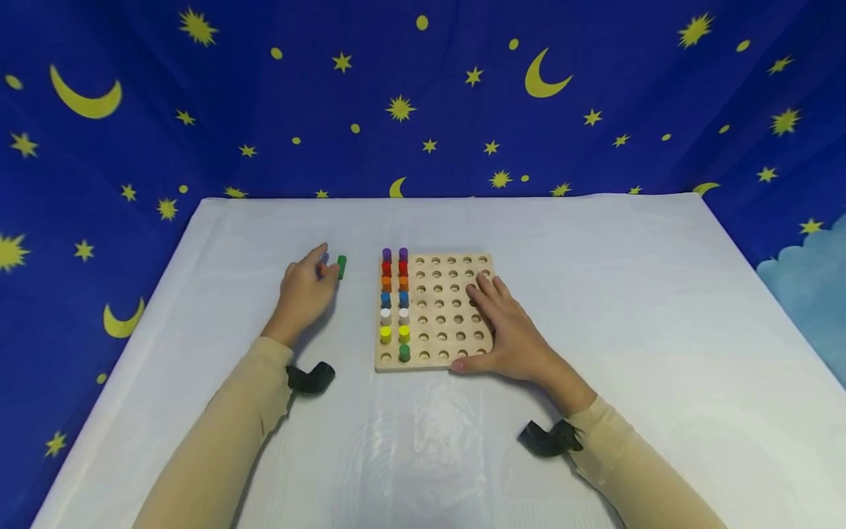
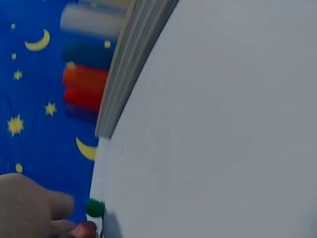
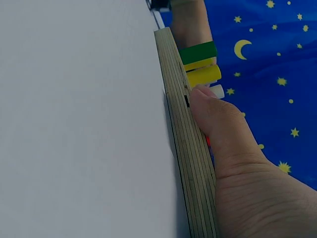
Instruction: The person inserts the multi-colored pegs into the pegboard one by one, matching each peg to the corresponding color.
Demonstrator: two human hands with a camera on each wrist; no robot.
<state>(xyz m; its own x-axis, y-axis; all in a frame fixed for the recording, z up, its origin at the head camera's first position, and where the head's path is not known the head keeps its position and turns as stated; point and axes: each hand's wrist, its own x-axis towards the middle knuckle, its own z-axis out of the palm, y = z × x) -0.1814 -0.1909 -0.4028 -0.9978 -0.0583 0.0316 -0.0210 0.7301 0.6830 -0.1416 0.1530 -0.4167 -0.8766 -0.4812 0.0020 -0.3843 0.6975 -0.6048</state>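
Observation:
Beside a green peg (image 1: 341, 267) on the table is my left hand (image 1: 307, 290), thumb and index finger parted. The peg is just right of the thumb tip; whether they touch cannot be told. In the left wrist view the green peg (image 2: 95, 208) shows partly behind the fingertips. My right hand (image 1: 518, 342) rests on the right side of a wooden pegboard (image 1: 432, 356), fingers spread over its top. The right wrist view shows the thumb (image 3: 218, 119) against the board's front edge. Two left columns carry purple, red, orange, blue, white and yellow pegs; a green peg (image 1: 405, 353) stands front in the second.
A white-covered table (image 1: 628, 294) extends around the board. Behind it and at the sides hangs a blue cloth (image 1: 456, 103) with yellow moons and stars. Black wrist mounts (image 1: 311, 378) stick out from both sleeves.

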